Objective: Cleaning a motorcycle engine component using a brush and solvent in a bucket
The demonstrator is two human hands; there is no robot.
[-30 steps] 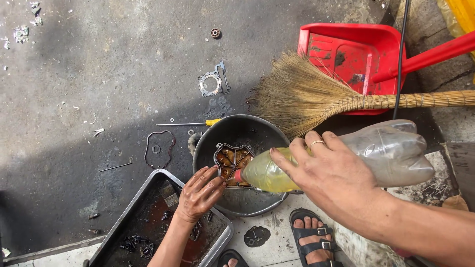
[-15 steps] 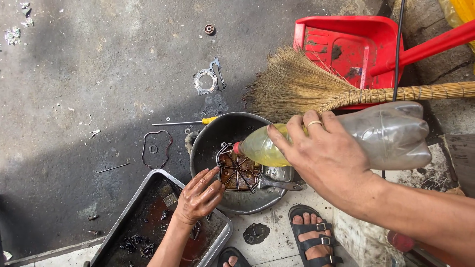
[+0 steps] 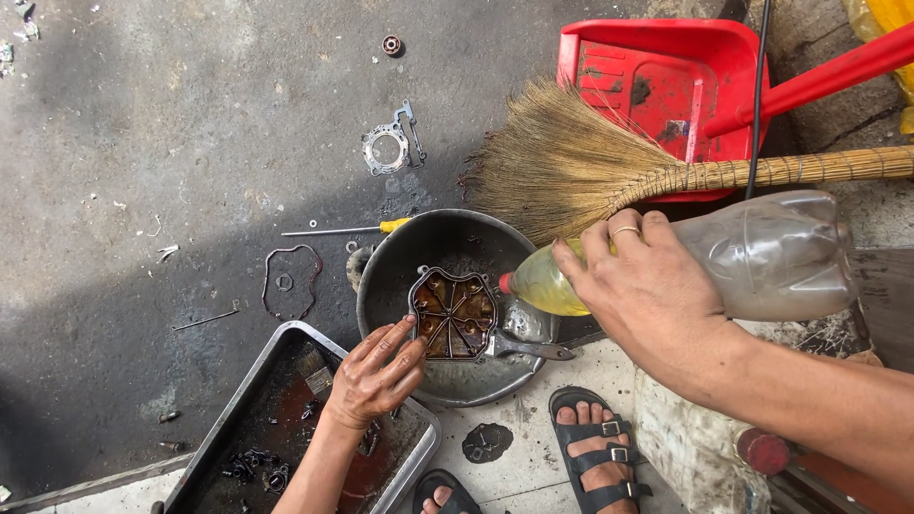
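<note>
— Grey, oil-stained concrete floor all round, seen from above. What are the hands at?

— Right hand is wrapped round a clear plastic bottle, fingers curled tight over its shoulder, tipped on its side so the yellowish liquid sits at the neck. The mouth hangs just over a ribbed metal cover lying in a dark round pan.

— And the other?

— Left hand rests on the pan's near rim, fingers spread and loosely bent, fingertips touching the cover's edge; it grips nothing.

— So which step, would you say?

— Rinsing the cover, I'd judge: pouring is under way or just about to be. Next calls for a steady tilt, with the left hand keeping the cover from sliding.

— What lies about?

— A metal tray with small parts beside the left wrist, a screwdriver, a gasket, a straw broom and a red dustpan farther off.
</note>
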